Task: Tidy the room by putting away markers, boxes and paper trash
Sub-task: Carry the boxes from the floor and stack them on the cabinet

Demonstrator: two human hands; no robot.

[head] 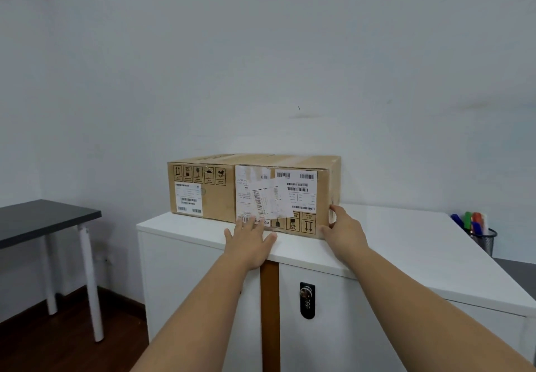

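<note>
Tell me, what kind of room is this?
Probably an office or workroom. A cardboard box with shipping labels sits on a white cabinet that has a lock, a mesh cup of markers stands on the right, and a dark desk is on the left.

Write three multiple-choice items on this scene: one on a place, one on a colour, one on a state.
1. Where does the box sit?
A. on the white cabinet
B. on the floor
C. on the dark table

2. What colour is the cup that holds the markers?
A. white
B. red
C. black

3. How is the left hand?
A. closed on a marker
B. open, fingers spread at the box front
C. on the lock

Key: 1 A, the box rests on the cabinet top. 2 C, the mesh is black. 3 B, the palm lies flat and holds nothing; the right hand touches the box corner.
</note>
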